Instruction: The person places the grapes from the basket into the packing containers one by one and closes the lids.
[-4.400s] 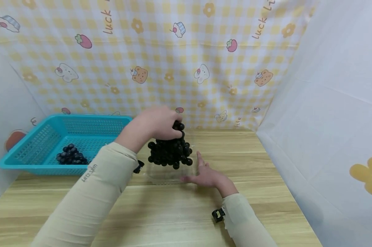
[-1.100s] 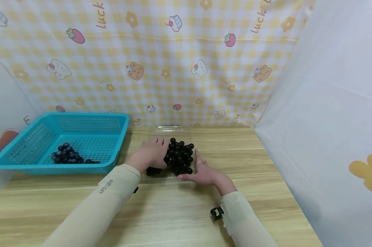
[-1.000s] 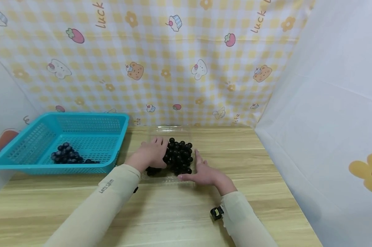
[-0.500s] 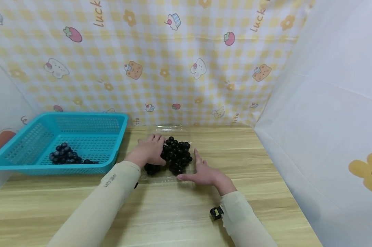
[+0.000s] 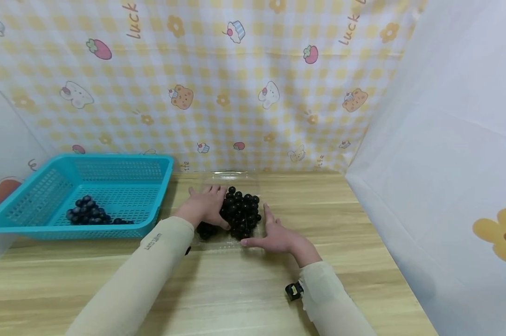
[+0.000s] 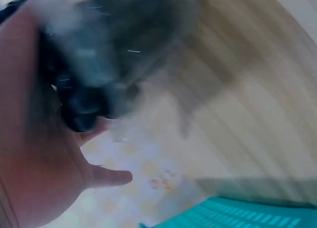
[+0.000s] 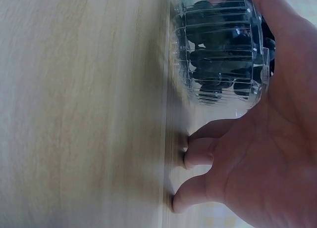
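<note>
In the head view a bunch of black grapes (image 5: 242, 214) lies in a clear plastic container (image 5: 225, 245) on the table. My left hand (image 5: 206, 205) rests against the bunch's left side with its fingers extended; more grapes show beneath its palm. The left wrist view is blurred, but a finger of that hand points out straight beside dark grapes (image 6: 81, 114). At the container's right front corner is my right hand (image 5: 278, 237), thumb along the front rim. In the right wrist view its fingers (image 7: 190, 191) touch the tabletop beside the ribbed container wall (image 7: 223, 55).
A turquoise perforated basket (image 5: 162, 198) stands to the left, with another dark bunch of grapes (image 5: 86, 212) in its front part. A checked cloth (image 5: 223, 70) hangs behind the wooden table (image 5: 236, 289), and a white sheet (image 5: 446, 140) closes off the right.
The left hand has lowered the held bunch into the container and loosened its grip. Over the last second the bunch has shifted slightly left. The right hand has stayed at the corner.
</note>
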### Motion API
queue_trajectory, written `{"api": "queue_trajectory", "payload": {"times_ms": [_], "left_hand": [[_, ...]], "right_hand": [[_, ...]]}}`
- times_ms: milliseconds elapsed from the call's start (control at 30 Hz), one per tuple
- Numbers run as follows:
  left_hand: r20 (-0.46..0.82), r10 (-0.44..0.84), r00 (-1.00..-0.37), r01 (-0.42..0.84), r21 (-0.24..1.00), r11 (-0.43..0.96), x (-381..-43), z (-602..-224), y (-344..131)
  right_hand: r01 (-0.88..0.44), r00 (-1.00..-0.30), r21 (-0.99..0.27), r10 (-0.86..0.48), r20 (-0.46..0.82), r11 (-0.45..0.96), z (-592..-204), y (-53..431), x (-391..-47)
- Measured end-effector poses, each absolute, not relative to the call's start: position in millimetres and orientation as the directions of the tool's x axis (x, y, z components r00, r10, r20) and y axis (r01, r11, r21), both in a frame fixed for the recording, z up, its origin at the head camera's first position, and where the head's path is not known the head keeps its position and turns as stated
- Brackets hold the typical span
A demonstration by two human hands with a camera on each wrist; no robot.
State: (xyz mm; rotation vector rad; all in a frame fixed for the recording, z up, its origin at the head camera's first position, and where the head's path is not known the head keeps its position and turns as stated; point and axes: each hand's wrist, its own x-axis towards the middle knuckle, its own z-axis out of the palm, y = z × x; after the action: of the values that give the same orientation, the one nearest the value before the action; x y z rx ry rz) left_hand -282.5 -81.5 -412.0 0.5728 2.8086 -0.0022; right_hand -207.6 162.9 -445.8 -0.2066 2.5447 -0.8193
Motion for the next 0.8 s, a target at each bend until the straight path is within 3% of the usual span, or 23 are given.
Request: {"api": "queue_trajectory", "payload": {"times_ms": [133,333,467,633,800], "left_hand": [[-0.221,0.399,-0.89,0.406,0.017,0.914,-274,-398,-77],[-0.11,0.443,-0.89,0.455,-0.15,0.878,-258,-386,-58],[-0.052,0.576,-0.816,0.553,-0.36,0.751,-246,-384,-41],[-0.083,0.725,-0.683,0.621,-0.588,0.518,-238,-393,-22],[-0.118,0.729,-0.675,0.593,-0.674,0.44,-239,-404,-14]], "right_hand": [[-0.009,-0.886,-0.579,-0.275,-0.374,0.815,-447,162,-208],[-0.006,-0.884,-0.576,-0.273,-0.378,0.818,-447,162,-208],[-0.014,-0.882,-0.58,-0.283,-0.377,0.815,-448,163,-208],[-0.014,-0.878,-0.584,-0.29,-0.381,0.812,-449,164,-208],[-0.022,-0.88,-0.587,-0.294,-0.373,0.809,-450,163,-209]]}}
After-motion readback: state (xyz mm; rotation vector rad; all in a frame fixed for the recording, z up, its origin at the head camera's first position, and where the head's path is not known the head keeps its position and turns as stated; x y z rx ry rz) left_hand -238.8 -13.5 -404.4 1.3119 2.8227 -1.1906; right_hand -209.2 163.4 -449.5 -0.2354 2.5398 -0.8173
